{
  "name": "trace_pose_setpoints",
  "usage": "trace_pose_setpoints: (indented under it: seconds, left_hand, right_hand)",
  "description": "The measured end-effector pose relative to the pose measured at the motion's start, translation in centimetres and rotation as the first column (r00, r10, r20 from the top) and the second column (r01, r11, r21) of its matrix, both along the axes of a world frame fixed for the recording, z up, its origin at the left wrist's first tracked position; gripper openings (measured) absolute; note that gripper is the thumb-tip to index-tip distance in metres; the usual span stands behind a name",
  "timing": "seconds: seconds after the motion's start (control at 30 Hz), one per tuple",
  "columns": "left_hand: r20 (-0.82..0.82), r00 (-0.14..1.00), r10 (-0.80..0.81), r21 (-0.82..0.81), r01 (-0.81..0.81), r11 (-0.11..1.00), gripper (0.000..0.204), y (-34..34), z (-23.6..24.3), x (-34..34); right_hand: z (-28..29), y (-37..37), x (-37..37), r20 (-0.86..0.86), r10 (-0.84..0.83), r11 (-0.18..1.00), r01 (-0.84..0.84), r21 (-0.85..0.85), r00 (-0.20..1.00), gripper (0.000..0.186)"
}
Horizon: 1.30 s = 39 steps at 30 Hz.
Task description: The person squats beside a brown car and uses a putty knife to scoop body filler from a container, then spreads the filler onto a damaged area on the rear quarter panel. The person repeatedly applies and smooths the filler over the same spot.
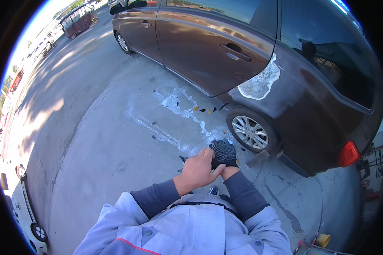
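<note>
My bare left hand (194,171) is closed, its fingertips and thumb gripping the edge of a black textured glove (225,154) worn on my right hand (220,160). The glove covers that hand down to near the wrist, and its fingers point away and down, so their pose is hard to make out. A dark pointed scrap (183,160) shows beside my left hand; whether I hold it or it lies on the ground, I cannot tell. Both hands are in front of my waist, near the rear wheel (250,132) of a brown car.
The brown car (191,44) has a pale, sanded patch (261,83) above its rear wheel arch. White powder streaks (174,104) and dry leaves mark the concrete. A cable (321,199) runs at right beside a yellow container (323,240). A white car (25,214) stands far left.
</note>
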<state>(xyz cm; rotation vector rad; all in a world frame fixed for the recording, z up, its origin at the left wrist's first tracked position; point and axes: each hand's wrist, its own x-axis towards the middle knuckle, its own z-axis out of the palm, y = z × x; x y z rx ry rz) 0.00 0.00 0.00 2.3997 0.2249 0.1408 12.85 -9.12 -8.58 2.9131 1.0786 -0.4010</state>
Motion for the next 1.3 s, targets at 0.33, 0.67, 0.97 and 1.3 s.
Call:
trace_pose_setpoints:
  seconds: [0.33,0.67,0.97,1.3]
  left_hand:
    - [0.179,0.865,-0.469,-0.186,0.498,0.847,0.021,-2.4,-0.8,0.4]
    - [0.303,0.847,-0.437,-0.292,0.519,0.804,0.031,-5.3,-0.4,2.9]
    - [-0.290,0.900,-0.324,-0.460,0.166,0.872,0.062,-0.8,-3.7,2.3]
    - [0.121,0.946,-0.300,-0.678,0.299,0.671,0.042,-1.8,-4.0,2.2]
  right_hand:
    - [-0.2,-1.9,-1.3,0.238,-0.076,0.959,0.006,0.283,0.968,0.022]
    - [-2.4,-4.1,-3.5,-0.260,-0.031,0.911,0.134,0.389,0.965,0.068]
    - [1.0,-3.0,1.1,-0.826,0.539,-0.362,0.931,-0.048,0.167,0.059]
    - [5.4,-2.6,2.1,-0.615,0.751,-0.429,0.885,-0.179,0.239,0.071]
